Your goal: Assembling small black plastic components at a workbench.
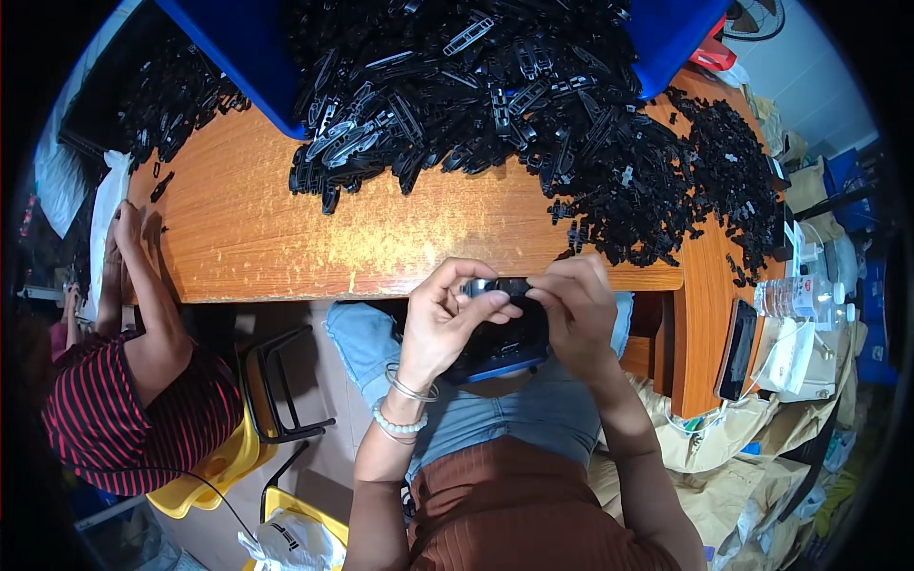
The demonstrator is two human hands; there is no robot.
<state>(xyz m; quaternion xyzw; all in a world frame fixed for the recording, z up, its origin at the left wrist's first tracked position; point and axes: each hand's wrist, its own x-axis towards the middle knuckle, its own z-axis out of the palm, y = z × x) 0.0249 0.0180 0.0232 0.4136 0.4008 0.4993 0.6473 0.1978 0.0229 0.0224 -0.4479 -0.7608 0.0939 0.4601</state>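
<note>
Over my lap, at the table's near edge, my left hand (436,322) pinches a small, long black plastic part (509,285) between thumb and fingers. My right hand (578,306) has its fingers closed at the part's other end. Its fingertips partly cover that end, so the exact shape of the part is hard to see. Below both hands, a dark container with a blue rim (500,371) rests on my lap, black pieces inside it. Past my hands, a big heap of long black plastic pieces (409,124) spills from a blue bin (233,62) onto the wooden table (381,233).
Small black pieces (628,205) form another pile at the right. A phone (736,347) and plastic bottles (795,297) lie on the right side. At the left, a person in a striped top (143,409) works at the table, near a black-framed chair (281,381). Brown paper (743,495) covers the lower right.
</note>
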